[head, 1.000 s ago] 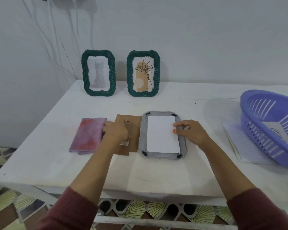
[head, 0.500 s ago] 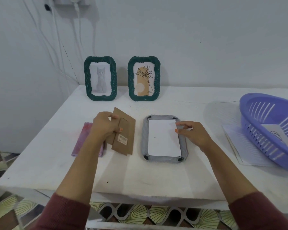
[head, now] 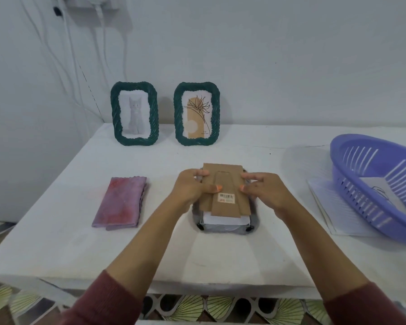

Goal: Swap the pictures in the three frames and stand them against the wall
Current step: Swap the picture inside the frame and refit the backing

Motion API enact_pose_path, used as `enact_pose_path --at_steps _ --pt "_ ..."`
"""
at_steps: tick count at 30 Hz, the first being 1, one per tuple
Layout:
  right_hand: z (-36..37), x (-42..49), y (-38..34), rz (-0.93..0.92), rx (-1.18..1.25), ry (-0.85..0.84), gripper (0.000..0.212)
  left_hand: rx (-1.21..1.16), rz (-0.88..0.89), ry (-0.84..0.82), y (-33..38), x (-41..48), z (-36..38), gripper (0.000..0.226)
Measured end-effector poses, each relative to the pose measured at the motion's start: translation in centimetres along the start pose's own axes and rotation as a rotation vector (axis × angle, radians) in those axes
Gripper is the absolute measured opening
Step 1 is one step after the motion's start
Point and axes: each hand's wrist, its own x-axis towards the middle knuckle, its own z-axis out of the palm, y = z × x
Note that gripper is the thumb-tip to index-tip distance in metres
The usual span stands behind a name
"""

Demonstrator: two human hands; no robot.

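Note:
Two green woven frames lean upright against the wall: the left frame [head: 134,113] shows a grey cat, the right frame [head: 197,113] a line-drawn flower. A third frame [head: 223,227] lies face down on the table, grey back up, with a white picture sheet [head: 225,220] in it. Over it I hold the brown cardboard backing board [head: 224,191] with a barcode sticker. My left hand [head: 192,190] grips its left edge and my right hand [head: 264,191] its right edge. The board hides most of the frame.
A folded pink-purple cloth [head: 121,202] lies left of the frame. A purple plastic basket [head: 375,184] with a paper inside stands at the right, on white sheets [head: 324,207]. Cables [head: 73,55] hang down the wall at the left. The table's front edge [head: 197,283] is near me.
My left hand lifted the cardboard backing from beside the cloth and carried it right, over the face-down frame. My right hand left the white sheet and took the board's right edge.

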Motion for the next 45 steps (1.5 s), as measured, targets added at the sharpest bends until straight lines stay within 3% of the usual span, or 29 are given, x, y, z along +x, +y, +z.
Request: enact_pose_path --at_steps 11,45 --pt "0.3 1.0 1.0 0.036 -0.117 0.009 0.044 0.325 0.079 0.059 -0.8 1.1 0.9 0.059" --pt "0.1 2.1 1.8 0.000 -0.243 0.014 0.041 0.481 0.110 0.073 -1.1 0.9 1.5 0.066"
